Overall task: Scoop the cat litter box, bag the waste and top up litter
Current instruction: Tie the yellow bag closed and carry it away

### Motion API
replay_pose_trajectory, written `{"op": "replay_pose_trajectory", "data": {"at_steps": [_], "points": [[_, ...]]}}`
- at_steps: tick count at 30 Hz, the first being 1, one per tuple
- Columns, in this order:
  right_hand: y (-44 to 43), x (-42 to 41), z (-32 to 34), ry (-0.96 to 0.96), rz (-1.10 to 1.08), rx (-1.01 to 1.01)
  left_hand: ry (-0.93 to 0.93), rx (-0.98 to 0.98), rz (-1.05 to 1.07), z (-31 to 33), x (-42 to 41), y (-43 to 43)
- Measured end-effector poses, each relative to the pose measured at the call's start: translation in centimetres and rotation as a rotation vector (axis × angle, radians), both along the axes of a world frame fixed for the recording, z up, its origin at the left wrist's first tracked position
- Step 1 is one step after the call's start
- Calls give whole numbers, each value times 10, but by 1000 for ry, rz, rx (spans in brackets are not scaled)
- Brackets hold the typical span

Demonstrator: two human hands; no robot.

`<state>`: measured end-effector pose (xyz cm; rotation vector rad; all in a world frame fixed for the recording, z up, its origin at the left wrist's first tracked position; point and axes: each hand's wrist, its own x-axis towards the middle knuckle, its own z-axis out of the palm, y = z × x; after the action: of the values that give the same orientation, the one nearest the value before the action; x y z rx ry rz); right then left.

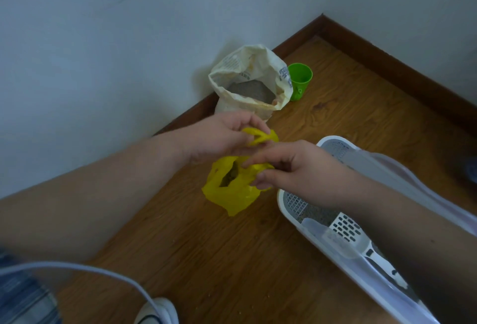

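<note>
Head view: left hand (222, 139) and right hand (291, 166) each pinch a handle of the bag (229, 194), which we judge thin, limp, light, best held there.

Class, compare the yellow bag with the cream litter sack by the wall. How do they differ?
The yellow bag is smaller and plain; the cream sack is larger and printed. The left hand and right hand pinch the yellow bag's handles; the cream sack stands untouched. The yellow bag's mouth is narrowed; the cream sack's gapes wide. Both show dark contents.
</note>
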<state>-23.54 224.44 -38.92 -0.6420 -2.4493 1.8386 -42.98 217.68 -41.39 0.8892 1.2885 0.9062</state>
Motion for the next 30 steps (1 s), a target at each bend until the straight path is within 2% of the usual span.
{"op": "replay_pose_trajectory", "data": {"at_steps": [4, 6, 8, 9, 11, 12, 14, 16, 17, 20, 23, 26, 30], "points": [[4, 1, -15, 3, -56, 130, -200, -147, -51, -27, 14, -13], [6, 4, -28, 57, -107, 307, -317, -206, -38, -33, 15, -16], [6, 6, -41, 103, -191, 455, -315, -218, -61, -33, 15, -16], [5, 6, -47, 93, -255, 434, -286, -205, -68, -32, 15, -15], [2, 6, -57, 15, -359, 261, -264, -201, -41, -31, 15, -13], [1, 6, -62, -28, -389, 150, -229, -197, -39, -31, 16, -12], [-3, 6, -69, -95, -419, 27, 43, -123, -127, -33, 16, -11], [-3, 6, -74, -162, -433, 39, 352, -24, -222, -34, 18, -12], [-3, 5, -76, -181, -438, 48, 448, 6, -233, -33, 20, -13], [-1, 2, -80, -216, -458, -5, 558, 72, -211, -31, 27, -19], [1, 0, -84, -269, -473, -90, 683, 147, -289, -30, 30, -22], [1, 0, -85, -272, -467, -135, 823, 134, -347, -32, 29, -23], [2, -4, -90, -348, -461, -152, 912, 110, -350, -39, 28, -25]]}}
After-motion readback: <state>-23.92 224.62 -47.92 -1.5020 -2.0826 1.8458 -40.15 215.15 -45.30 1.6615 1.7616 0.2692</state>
